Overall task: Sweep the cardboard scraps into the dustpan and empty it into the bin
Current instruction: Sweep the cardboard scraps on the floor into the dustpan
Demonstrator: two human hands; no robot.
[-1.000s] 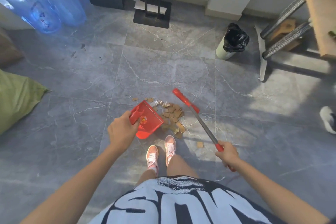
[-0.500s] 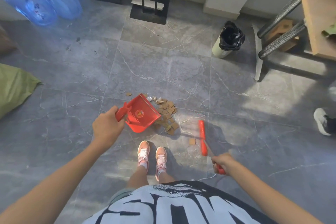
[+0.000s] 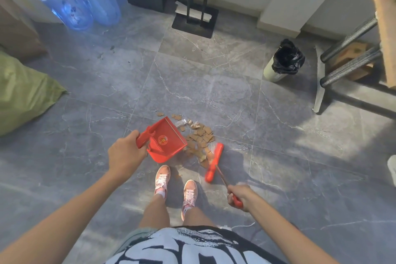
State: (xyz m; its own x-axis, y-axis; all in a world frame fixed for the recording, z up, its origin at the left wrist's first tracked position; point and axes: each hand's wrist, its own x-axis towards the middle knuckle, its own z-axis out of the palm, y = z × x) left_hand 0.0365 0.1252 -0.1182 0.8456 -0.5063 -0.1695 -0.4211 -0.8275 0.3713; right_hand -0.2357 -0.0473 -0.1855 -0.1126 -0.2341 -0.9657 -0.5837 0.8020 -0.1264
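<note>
Grey floor tiles carry the cardboard scraps, between dustpan and broom. Your left hand grips the dustpan handle; your right hand clasps the broom's. Bin stands well apart.

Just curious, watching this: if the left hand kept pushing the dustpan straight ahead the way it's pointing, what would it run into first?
Most likely the cardboard scraps. The left hand holds the dustpan with its open edge facing the pile, right next to it. Whether that edge sits flat on the floor is hard to tell.
</note>
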